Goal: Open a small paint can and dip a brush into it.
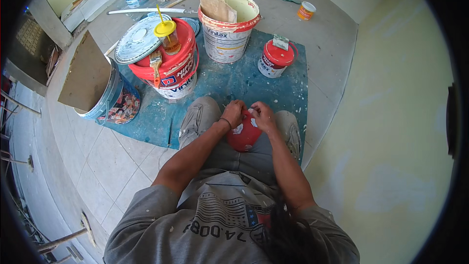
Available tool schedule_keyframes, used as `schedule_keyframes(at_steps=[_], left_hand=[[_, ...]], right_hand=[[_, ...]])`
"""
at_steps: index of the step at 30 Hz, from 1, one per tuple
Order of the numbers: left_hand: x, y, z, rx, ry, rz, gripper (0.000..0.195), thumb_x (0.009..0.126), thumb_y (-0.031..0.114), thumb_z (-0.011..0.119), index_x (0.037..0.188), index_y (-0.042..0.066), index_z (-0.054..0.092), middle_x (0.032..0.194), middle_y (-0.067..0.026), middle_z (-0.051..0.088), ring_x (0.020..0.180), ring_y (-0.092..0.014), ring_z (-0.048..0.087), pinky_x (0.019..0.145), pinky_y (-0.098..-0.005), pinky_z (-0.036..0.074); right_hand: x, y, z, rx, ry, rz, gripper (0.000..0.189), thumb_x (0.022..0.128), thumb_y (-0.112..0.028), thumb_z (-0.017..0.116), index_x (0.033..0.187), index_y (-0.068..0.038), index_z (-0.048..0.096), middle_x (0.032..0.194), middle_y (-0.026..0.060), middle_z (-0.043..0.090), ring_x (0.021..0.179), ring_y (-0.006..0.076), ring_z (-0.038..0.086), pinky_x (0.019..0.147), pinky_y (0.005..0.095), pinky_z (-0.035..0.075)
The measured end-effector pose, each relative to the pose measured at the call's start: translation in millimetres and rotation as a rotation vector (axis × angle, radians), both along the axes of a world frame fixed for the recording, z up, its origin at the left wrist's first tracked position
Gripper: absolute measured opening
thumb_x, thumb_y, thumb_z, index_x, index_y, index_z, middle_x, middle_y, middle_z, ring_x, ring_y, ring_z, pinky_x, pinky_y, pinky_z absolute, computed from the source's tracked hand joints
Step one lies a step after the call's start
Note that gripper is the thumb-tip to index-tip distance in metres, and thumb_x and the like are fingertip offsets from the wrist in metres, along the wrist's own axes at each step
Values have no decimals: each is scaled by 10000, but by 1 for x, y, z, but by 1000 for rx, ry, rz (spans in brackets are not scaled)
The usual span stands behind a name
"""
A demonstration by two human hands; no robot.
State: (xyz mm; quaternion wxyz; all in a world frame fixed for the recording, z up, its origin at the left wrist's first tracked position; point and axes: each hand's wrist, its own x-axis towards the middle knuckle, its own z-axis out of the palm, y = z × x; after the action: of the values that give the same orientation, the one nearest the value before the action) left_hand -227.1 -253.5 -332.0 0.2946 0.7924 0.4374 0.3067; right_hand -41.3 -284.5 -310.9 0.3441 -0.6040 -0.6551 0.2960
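A red rounded object (244, 138) with several pale patches rests on my lap between my knees; its exact kind is unclear. My left hand (234, 113) grips its far edge, fingers bent. Close beside it, my right hand (264, 116) pinches the same edge near a small whitish piece. The fingertips partly hide what they hold. Past my knees stands a small Vinilex paint pail (272, 66) with a red lid (279, 55), and a small greenish-white block (280, 42) sits on that lid.
Paint-spotted blue sheeting (223, 80) lies underfoot. Ahead are a large red-lidded paint bucket (176, 88) carrying a paintbrush (155, 66) and a yellow-lidded cup (170, 46), and an open bucket (228, 46). Left, a board (86, 77) leans in another bucket (124, 106). A wall (388, 124) rises at right.
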Motion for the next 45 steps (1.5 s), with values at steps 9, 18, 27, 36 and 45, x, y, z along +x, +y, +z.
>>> schedule_keyframes(at_steps=[9, 18, 27, 36, 45], left_hand=[[3, 15, -28, -100, -53, 76, 327, 722, 20, 827, 970, 38, 615, 989, -177, 650, 983, -400, 624, 851, -471, 512], [12, 0, -26, -90, -20, 170, 287, 766, 27, 809, 990, 75, 636, 1028, -136, 657, 1018, -386, 623, 863, -470, 510], [-14, 11, -53, -294, -348, 71, 345, 834, 117, 820, 1129, 59, 651, 1100, -133, 692, 1069, -304, 686, 931, -410, 539], [-22, 22, -71, -842, -543, 199, 587, 1035, 529, 571, 1369, 54, 654, 1328, -113, 695, 1203, -250, 667, 1060, -375, 492], [-8, 40, -74, -1242, -432, -126, 841, 1056, 707, 238, 1447, 55, 599, 1391, -135, 646, 1223, -226, 633, 1115, -356, 445]], right_hand=[[53, -15, -19, -324, -344, -193, 295, 911, -153, 734, 1155, 3, 679, 1024, 214, 740, 961, 351, 732, 826, 424, 566], [0, -59, -20, -341, -295, -455, 400, 801, -268, 861, 996, 9, 648, 1021, 233, 673, 1041, 411, 664, 919, 466, 530], [-4, -51, -23, -467, -304, -465, 480, 825, -272, 855, 1107, 31, 613, 1074, 240, 698, 1031, 416, 688, 906, 468, 540], [4, -48, -32, -580, -279, -582, 297, 920, -269, 763, 1051, -15, 680, 1046, 236, 726, 1034, 418, 695, 868, 491, 537], [2, -54, -29, -518, -320, -604, 226, 913, -205, 747, 1042, -25, 700, 1047, 222, 729, 1033, 411, 697, 864, 499, 552]])
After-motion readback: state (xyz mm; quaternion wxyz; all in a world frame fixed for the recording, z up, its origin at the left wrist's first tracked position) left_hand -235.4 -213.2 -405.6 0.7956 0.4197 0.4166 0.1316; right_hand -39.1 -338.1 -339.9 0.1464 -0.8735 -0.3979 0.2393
